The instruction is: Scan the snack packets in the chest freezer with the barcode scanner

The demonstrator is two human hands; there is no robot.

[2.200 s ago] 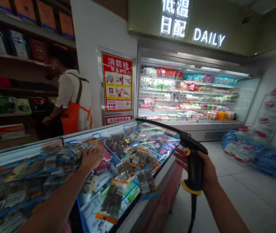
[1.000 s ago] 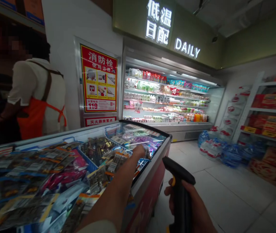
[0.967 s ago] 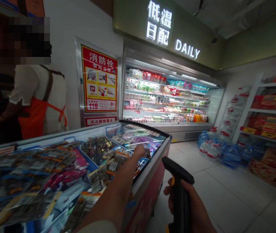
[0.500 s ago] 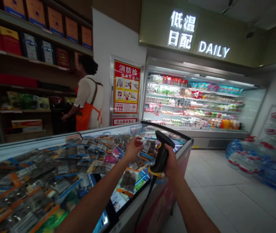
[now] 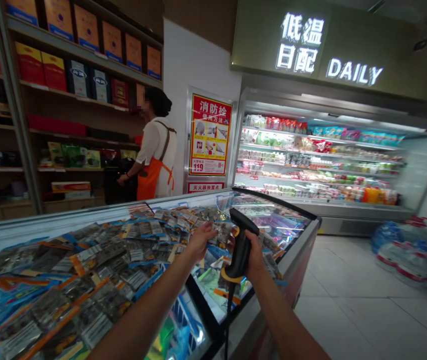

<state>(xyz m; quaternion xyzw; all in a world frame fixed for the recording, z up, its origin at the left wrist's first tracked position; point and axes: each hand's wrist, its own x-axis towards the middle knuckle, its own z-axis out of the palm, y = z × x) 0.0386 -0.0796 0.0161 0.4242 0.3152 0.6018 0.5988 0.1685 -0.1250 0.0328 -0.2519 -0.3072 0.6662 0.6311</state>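
My right hand [image 5: 254, 255] is wrapped around the grip of a black barcode scanner [image 5: 239, 245] with yellow trim, held upright above the glass-topped freezer. A black cable [image 5: 229, 305] hangs from the scanner's lower end. Just left of it is my left hand [image 5: 198, 241], its fingers half bent and apart, with no object visible in them. Many small flat packets [image 5: 138, 252] with blue and orange edges lie spread over the freezer top, below and beyond my left hand. Whether my left fingertips touch a packet is unclear.
The chest freezer's white rim [image 5: 305, 250] runs along its right side, with tiled floor [image 5: 352, 300] beyond. A person in an orange apron [image 5: 156, 155] stands behind it by shelves of boxes [image 5: 85, 82]. A lit fridge [image 5: 311, 170] and bottled water [image 5: 404, 250] are further right.
The view has turned a little to the left, so the background has shifted right. Both hands and the scanner have moved slightly left in the picture; the right hand still holds the scanner.
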